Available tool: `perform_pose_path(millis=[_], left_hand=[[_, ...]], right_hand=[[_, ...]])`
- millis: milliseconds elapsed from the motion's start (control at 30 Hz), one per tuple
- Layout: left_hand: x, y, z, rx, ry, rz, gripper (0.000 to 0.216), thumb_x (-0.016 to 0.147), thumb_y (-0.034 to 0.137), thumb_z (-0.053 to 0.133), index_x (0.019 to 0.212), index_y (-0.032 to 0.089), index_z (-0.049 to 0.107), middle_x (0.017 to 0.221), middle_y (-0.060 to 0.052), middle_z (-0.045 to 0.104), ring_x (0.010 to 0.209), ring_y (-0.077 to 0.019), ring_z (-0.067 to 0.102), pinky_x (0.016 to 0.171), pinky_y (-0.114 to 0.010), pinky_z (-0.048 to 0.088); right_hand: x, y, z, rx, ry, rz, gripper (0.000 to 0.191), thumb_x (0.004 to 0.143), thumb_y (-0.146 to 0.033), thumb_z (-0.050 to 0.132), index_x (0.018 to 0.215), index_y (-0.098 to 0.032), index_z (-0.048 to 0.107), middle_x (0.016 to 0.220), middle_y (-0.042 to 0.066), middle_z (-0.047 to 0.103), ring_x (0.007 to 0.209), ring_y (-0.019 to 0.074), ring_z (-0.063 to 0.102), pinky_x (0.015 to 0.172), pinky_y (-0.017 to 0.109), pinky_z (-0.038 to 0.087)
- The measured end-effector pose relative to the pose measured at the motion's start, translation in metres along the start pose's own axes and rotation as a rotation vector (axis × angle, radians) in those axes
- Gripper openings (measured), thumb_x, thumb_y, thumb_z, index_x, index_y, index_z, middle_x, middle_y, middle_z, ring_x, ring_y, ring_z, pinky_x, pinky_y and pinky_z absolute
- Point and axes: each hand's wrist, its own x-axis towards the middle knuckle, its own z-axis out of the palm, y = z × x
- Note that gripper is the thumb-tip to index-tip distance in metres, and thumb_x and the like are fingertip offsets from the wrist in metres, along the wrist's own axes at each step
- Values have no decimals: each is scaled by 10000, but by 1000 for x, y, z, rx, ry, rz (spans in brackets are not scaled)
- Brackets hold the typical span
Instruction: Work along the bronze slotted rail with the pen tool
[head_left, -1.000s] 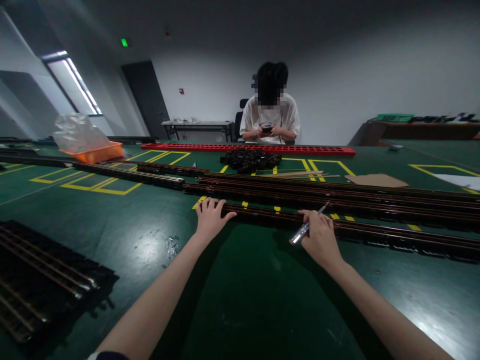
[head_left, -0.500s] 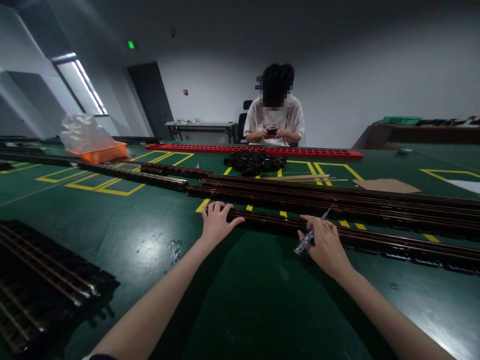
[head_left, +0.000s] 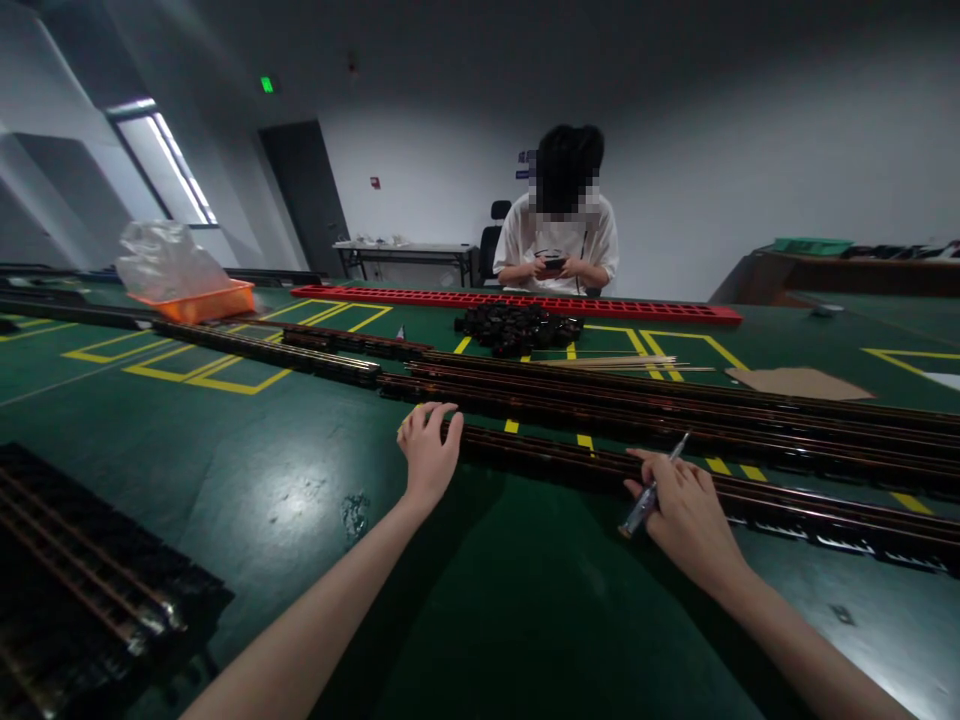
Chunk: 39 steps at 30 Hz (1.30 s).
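A long dark strip with copper-coloured rods [head_left: 540, 448] lies across the green table in front of me. Its left end is under my left hand [head_left: 430, 455], whose fingers curl over that end with the thumb drawn close. Further right, my right hand [head_left: 688, 510] is closed around a small screwdriver [head_left: 642, 508] with a clear handle, its thin metal tip pointing up and away. The fingertips of that hand rest at the strip's near edge. Just behind lie several similar strips [head_left: 600, 397], side by side.
A heap of black parts [head_left: 517, 328] and thin wooden sticks [head_left: 611, 363] lie beyond the strips. A red slotted rail [head_left: 525, 302] runs behind them, near a seated person [head_left: 559, 235]. An orange tray [head_left: 202, 303] with a plastic bag stands left; more dark strips [head_left: 82, 560] lie near left.
My right hand has shifted a little to the right along the strip with the screwdriver. My left thumb has drawn in toward its fingers. The view has shifted slightly.
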Motion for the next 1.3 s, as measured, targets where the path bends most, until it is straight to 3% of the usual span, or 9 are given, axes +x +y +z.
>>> perform_pose_path(millis=[100, 200, 333, 967, 1300], left_hand=[[7, -8, 1, -132, 91, -205, 300, 860, 246, 460, 1110, 166, 607, 1177, -138, 564, 1167, -284, 478, 1013, -449, 343], [12, -15, 2, -334, 87, -280, 321, 875, 224, 416, 1153, 150, 558, 1122, -124, 614, 1116, -238, 546, 981, -371, 394], [14, -21, 2, -414, 71, -330, 278, 879, 205, 383, 1059, 165, 591, 1036, -92, 675, 1055, -224, 596, 953, -348, 410], [15, -52, -4, -475, -44, -192, 280, 842, 199, 414, 993, 158, 647, 1035, -78, 678, 1015, -201, 608, 954, -342, 432], [15, -43, -6, -467, -174, -153, 285, 817, 185, 422, 915, 177, 689, 943, -47, 695, 938, -188, 623, 881, -314, 457]], right_hand=[[-2, 3, 1, 38, -25, 26, 125, 839, -219, 398, 940, -201, 469, 811, 75, 625, 791, 259, 583, 751, 377, 372], [-3, 4, 0, 63, -41, 62, 224, 737, -125, 404, 940, -204, 453, 849, 85, 637, 828, 269, 585, 757, 375, 376], [-3, 5, 0, 74, -39, 97, 233, 655, -89, 406, 847, -221, 397, 934, 100, 662, 853, 276, 592, 797, 390, 375], [-2, 3, 1, 43, -4, 123, 206, 681, -79, 395, 841, -211, 396, 916, 125, 674, 856, 282, 605, 827, 415, 392], [-3, 13, -2, 197, 41, 258, 201, 639, -109, 401, 776, -238, 328, 1045, 134, 671, 895, 307, 607, 817, 488, 418]])
